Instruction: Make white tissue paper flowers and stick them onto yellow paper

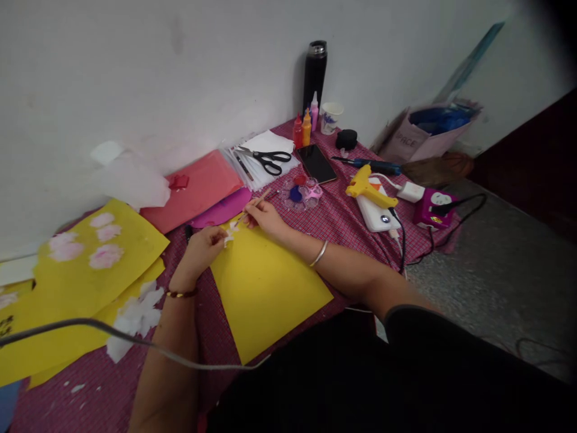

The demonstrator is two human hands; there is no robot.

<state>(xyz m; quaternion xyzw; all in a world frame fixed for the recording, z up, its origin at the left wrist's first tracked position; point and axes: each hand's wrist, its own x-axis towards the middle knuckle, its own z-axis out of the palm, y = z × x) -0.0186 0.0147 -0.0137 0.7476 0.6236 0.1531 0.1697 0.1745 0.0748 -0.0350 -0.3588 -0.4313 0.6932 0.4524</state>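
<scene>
My left hand (204,246) is closed in a pinch on a small white paper piece (231,231) at the top corner of a yellow paper sheet (265,288). My right hand (264,215) grips a thin paintbrush (255,204), whose tip touches the white piece. The brush handle points up and to the right. A round paint palette (301,192) with blue, red and pink paint lies just beyond my right hand.
Scissors (268,159), a phone (317,162), small paint bottles (305,127), a black flask (314,72), a cup (331,117), a yellow glue gun (367,186) and a power strip (433,207) lie farther back. Yellow sheets with pink blobs (97,246) lie left. A wall stands behind.
</scene>
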